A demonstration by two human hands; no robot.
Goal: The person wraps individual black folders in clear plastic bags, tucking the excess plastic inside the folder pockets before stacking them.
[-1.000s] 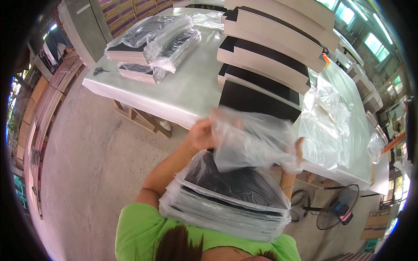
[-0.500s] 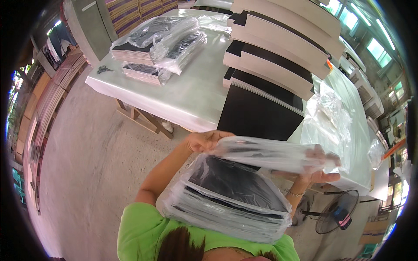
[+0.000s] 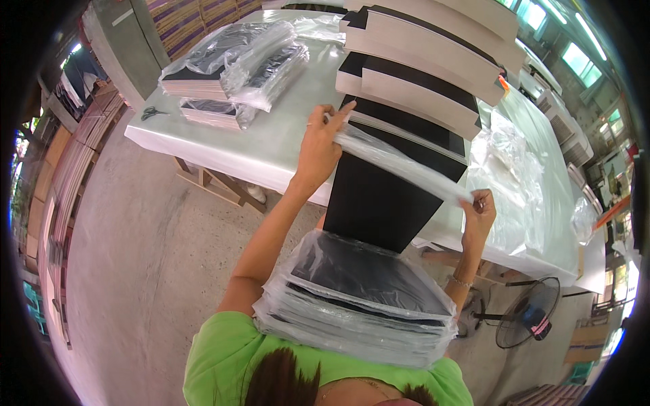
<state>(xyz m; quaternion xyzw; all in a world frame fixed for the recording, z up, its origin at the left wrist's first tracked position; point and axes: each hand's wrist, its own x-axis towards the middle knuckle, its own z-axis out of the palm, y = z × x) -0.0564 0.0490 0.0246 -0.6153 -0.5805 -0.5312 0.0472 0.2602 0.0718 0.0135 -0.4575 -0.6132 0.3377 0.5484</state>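
A clear plastic bag (image 3: 405, 164) is stretched in a narrow band between my hands, across the top of the nearest black board (image 3: 379, 196). My left hand (image 3: 319, 147) grips the bag's left end, its index finger pointing out toward the board stack. At the other end my right hand (image 3: 479, 208) pinches the bag between thumb and curled fingers. Whether the board's edge is inside the bag I cannot tell. Against my body rests a thick pile of clear plastic bags (image 3: 365, 311), with dark sheets showing through.
Beyond the near board, stacks of black-topped pale boards (image 3: 413, 91) rise on the covered table (image 3: 223, 152). Plastic-wrapped boards (image 3: 233, 64) and scissors (image 3: 154, 112) lie at its left, loose crumpled plastic (image 3: 504, 162) at its right. A fan (image 3: 531, 314) stands at lower right.
Both hands have moved forward, carrying the plastic bag from above the pile at my body to the top edge of the near board. The bag is now drawn into a tighter, slanting band.
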